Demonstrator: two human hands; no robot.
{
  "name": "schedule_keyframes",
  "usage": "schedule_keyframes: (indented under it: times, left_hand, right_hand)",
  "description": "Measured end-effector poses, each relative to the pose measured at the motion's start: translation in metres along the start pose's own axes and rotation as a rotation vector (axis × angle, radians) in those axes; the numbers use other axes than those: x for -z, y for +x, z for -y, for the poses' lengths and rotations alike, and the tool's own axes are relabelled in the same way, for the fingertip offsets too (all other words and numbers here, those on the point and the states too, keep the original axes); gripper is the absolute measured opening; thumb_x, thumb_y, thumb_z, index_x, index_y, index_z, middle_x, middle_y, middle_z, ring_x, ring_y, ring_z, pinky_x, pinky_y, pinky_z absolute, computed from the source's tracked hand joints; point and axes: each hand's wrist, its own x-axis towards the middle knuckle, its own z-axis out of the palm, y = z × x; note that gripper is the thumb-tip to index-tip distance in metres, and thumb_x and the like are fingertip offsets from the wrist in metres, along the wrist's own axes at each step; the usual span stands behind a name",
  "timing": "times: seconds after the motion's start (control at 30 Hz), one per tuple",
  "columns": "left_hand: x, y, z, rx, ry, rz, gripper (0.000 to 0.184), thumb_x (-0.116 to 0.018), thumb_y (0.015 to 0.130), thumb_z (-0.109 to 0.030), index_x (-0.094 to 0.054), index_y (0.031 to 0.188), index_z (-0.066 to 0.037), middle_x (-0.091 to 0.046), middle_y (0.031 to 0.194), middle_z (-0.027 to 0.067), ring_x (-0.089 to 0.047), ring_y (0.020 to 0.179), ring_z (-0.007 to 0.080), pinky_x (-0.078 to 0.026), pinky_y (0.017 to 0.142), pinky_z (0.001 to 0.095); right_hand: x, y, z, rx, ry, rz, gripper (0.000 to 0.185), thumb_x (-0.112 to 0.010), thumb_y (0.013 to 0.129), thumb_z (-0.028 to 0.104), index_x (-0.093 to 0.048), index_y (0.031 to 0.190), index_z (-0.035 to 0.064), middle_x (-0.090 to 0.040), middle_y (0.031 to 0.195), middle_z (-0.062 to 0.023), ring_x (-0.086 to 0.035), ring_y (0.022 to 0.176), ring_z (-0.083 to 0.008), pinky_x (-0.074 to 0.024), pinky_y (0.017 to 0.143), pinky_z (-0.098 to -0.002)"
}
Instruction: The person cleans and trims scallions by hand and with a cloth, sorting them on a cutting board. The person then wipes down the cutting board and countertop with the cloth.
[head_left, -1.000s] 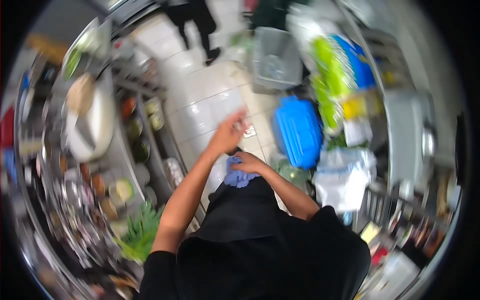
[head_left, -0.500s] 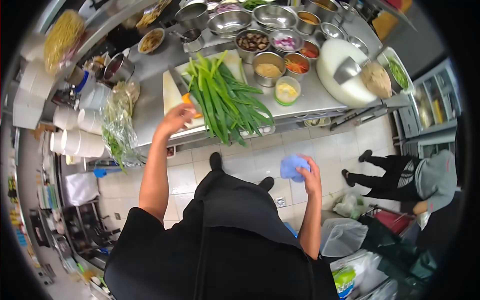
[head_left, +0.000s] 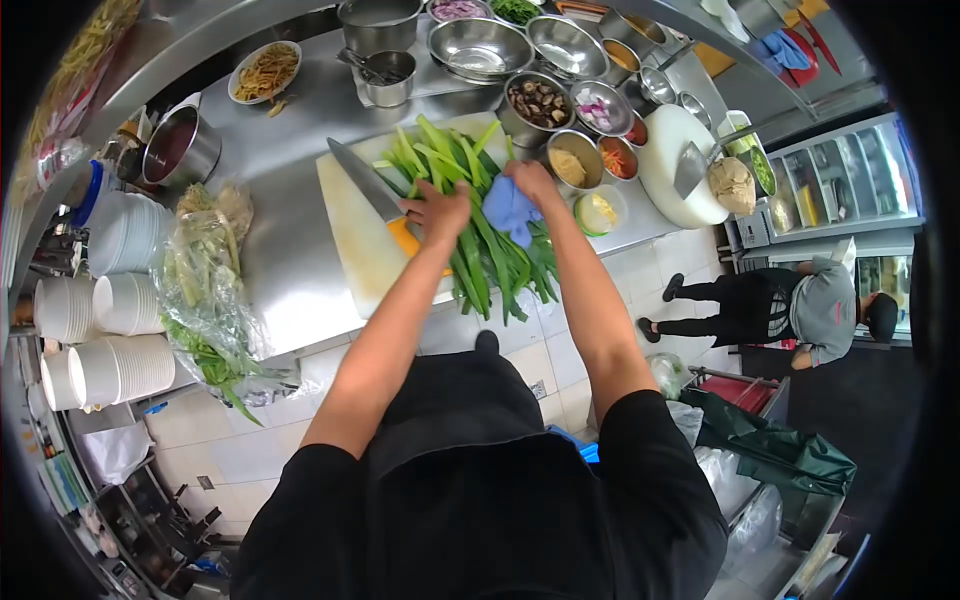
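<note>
Long green leafy stalks (head_left: 478, 268), like leek or garlic greens, lie in a heap across the white cutting board (head_left: 345, 228), their ends hanging over the counter's front edge. My left hand (head_left: 440, 209) rests on the left side of the heap with its fingers spread. A blue cloth (head_left: 511, 211) hangs from my right hand (head_left: 532, 184), which is closed on it over the right side of the greens. Left of the heap lies a knife (head_left: 362, 178), with its orange handle (head_left: 405, 238) partly under my left wrist.
Behind the board stand metal bowls (head_left: 480, 48) and containers of cut ingredients. A tub with a green base (head_left: 598, 213) and a large white round block (head_left: 680, 165) are at right. Bagged greens (head_left: 205, 290) and stacked white bowls (head_left: 120, 372) stand left. Another person (head_left: 825, 305) is by the fridge.
My right hand has brought the blue cloth up from beside my body to the greens. My left hand has moved right, from near the knife handle onto the stalks. The other person has shifted.
</note>
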Motion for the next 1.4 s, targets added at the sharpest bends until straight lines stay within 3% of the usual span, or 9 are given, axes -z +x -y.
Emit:
schedule_keyframes:
  times: [0.1,0.33,0.53,0.6,0.83,0.9,1.03,1.13,1.4]
  left_hand:
    - [-0.02,0.004,-0.013,0.053,-0.104,0.004,0.095,-0.054,0.079,-0.051,0.001,0.142,-0.007,0.012,0.14,0.0363,-0.008,0.13,0.0518,-0.016,0.106,0.053]
    - [-0.028,0.01,-0.032,0.191,-0.212,-0.274,0.102,-0.061,0.074,-0.05,0.001,0.141,-0.004,-0.013,0.136,0.0329,-0.021,0.125,0.0489,-0.029,0.098,0.0556]
    - [-0.034,0.015,-0.043,0.297,-0.316,-0.291,0.112,-0.064,0.069,-0.056,-0.001,0.14,0.002,-0.025,0.131,0.0314,-0.032,0.121,0.0444,-0.034,0.097,0.0472]
    - [-0.037,0.012,-0.044,0.25,-0.413,-0.229,0.116,-0.066,0.064,-0.06,-0.006,0.14,0.003,-0.026,0.131,0.0311,-0.034,0.12,0.0436,-0.033,0.099,0.0457]
    - [-0.026,0.0,-0.056,0.181,0.13,-0.114,0.118,-0.062,0.059,-0.071,-0.016,0.14,0.002,-0.019,0.136,0.0321,-0.024,0.127,0.0448,-0.027,0.102,0.0482]
    - [-0.036,0.006,-0.046,0.194,0.079,-0.191,0.116,-0.062,0.06,-0.071,-0.017,0.14,0.0,-0.019,0.136,0.0326,-0.021,0.128,0.045,-0.024,0.103,0.0481]
    - [-0.044,0.015,-0.04,0.051,-0.131,-0.234,0.113,-0.062,0.063,-0.067,-0.017,0.139,0.002,-0.03,0.131,0.0326,-0.027,0.125,0.045,-0.028,0.102,0.0455]
    - [-0.03,0.017,-0.033,-0.115,-0.456,-0.028,0.103,-0.066,0.064,-0.059,-0.024,0.136,0.003,-0.044,0.126,0.0273,-0.046,0.116,0.0351,-0.035,0.099,0.0368]
    - [0.115,-0.03,-0.013,-0.366,-0.806,0.144,0.067,-0.065,0.08,-0.039,-0.038,0.128,0.0,-0.054,0.115,0.0131,-0.054,0.103,0.0222,-0.043,0.088,0.031]
  right_hand:
    - [-0.012,0.005,0.008,0.025,-0.03,0.066,0.04,-0.056,0.068,0.032,-0.064,0.085,-0.0038,-0.063,0.082,-0.0167,-0.058,0.074,-0.0236,-0.0444,0.066,-0.0344]
    - [-0.011,0.001,0.016,0.06,0.162,0.329,0.027,-0.055,0.072,0.026,-0.063,0.079,0.0012,-0.06,0.075,-0.0085,-0.053,0.07,-0.0183,-0.0421,0.065,-0.0309]
    - [-0.003,0.028,-0.004,-0.064,0.582,0.573,0.024,-0.057,0.076,0.022,-0.06,0.093,0.0059,-0.058,0.077,-0.0042,-0.054,0.072,-0.0148,-0.0445,0.065,-0.0279]
    - [-0.002,0.032,-0.014,-0.158,0.84,0.717,0.049,-0.058,0.075,0.022,-0.051,0.12,0.006,-0.06,0.086,-0.0037,-0.057,0.08,-0.0162,-0.0467,0.073,-0.0285]
    - [0.006,0.042,-0.026,-0.124,0.854,0.945,0.065,-0.064,0.077,0.034,-0.039,0.132,0.0092,-0.061,0.091,-0.0022,-0.059,0.08,-0.0144,-0.0482,0.071,-0.0283]
    - [0.005,0.04,-0.018,-0.115,0.686,0.795,0.052,-0.064,0.079,0.04,-0.053,0.119,0.0099,-0.063,0.092,-0.0024,-0.059,0.073,-0.0132,-0.0496,0.065,-0.0283]
    - [0.005,0.043,-0.022,-0.215,0.716,0.984,0.048,-0.064,0.079,0.037,-0.053,0.118,0.0104,-0.061,0.096,-0.0016,-0.059,0.074,-0.012,-0.0485,0.064,-0.0281]
    - [0.002,0.029,-0.017,-0.266,0.836,1.006,0.054,-0.064,0.08,0.035,-0.047,0.124,0.0088,-0.06,0.098,-0.0015,-0.058,0.074,-0.011,-0.0483,0.062,-0.028]
    - [0.004,-0.109,0.135,0.001,0.877,0.827,0.076,-0.066,0.08,0.027,-0.024,0.137,-0.0005,-0.051,0.121,-0.0133,-0.054,0.106,-0.0186,-0.046,0.087,-0.0295]
